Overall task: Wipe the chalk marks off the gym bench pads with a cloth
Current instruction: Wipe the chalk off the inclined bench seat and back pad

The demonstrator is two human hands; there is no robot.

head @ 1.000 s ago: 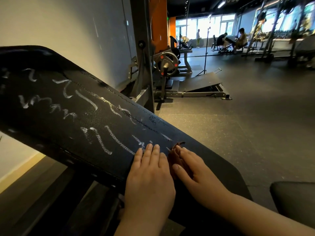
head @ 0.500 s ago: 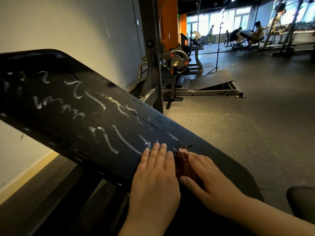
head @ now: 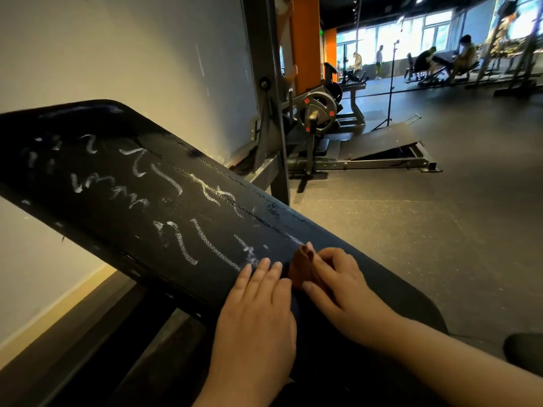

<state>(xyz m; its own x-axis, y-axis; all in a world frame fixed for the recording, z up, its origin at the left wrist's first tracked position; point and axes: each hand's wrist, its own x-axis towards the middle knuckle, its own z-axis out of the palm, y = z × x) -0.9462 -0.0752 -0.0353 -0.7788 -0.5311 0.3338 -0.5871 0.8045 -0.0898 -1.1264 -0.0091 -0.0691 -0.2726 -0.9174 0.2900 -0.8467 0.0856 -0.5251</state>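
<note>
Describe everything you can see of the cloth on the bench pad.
The cloth is rust-brown, soft-looking fabric, bunched into a crumpled fold that stands up. It lies on the black bench pad, at the lower end of the chalk marks. The right hand grips it, covering much of it; the left hand lies flat beside it.

Holds left hand (head: 255, 315) flat, palm down, fingers (head: 263, 273) straight and close together. Curls right hand (head: 338, 282) over a bunched cloth (head: 302, 267), thumb stretched toward the left. Reaches both bare forearms forward, right from the lower right.
</note>
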